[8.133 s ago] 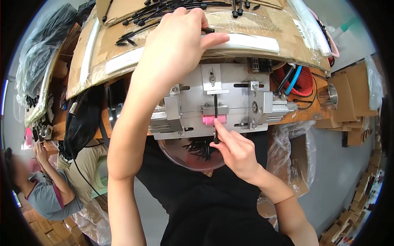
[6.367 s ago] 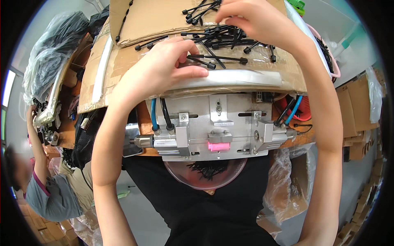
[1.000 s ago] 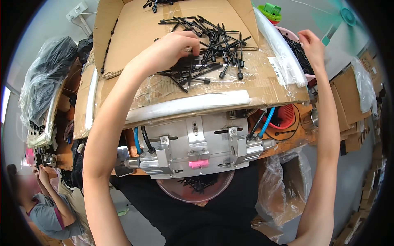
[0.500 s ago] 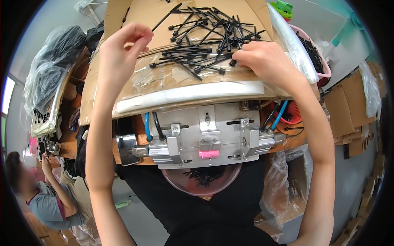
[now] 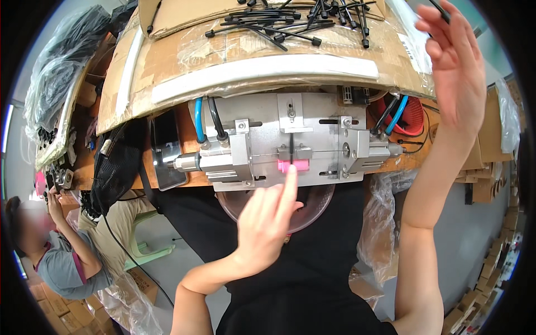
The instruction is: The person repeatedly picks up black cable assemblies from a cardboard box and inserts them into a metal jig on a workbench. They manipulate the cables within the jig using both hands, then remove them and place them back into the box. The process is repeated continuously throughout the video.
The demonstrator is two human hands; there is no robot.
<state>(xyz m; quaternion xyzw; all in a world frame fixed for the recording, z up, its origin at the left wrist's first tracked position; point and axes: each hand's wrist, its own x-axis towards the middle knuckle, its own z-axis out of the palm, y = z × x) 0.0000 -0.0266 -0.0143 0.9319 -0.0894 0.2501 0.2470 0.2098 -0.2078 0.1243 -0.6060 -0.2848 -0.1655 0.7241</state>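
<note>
My left hand (image 5: 265,223) is in front of the metal fixture (image 5: 329,134). Its index finger is stretched out, with the tip at the lower end of a thin black rod (image 5: 291,146); the other fingers are partly curled. That rod lies upright in the picture across the fixture's middle block, over a pink pad (image 5: 302,165). Raised at the right, my right hand (image 5: 458,72) has another black rod (image 5: 440,10) among its fingers, partly cut off by the picture's edge. Several loose black rods with thicker ends (image 5: 268,27) lie on the cardboard (image 5: 184,58) beyond the fixture.
Beneath the fixture's front edge sits a clear bowl (image 5: 321,209). A dark phone-like slab (image 5: 166,151) lies left of the fixture, a red basket (image 5: 412,117) right. Blue and black tubes (image 5: 199,120) rise from the cylinders. At far left a co-worker (image 5: 67,262) handles small parts.
My left hand has come down from the cardboard to the fixture, where a black rod now lies. My right hand has left the pile and swung up to the right with a rod. The view has shifted.
</note>
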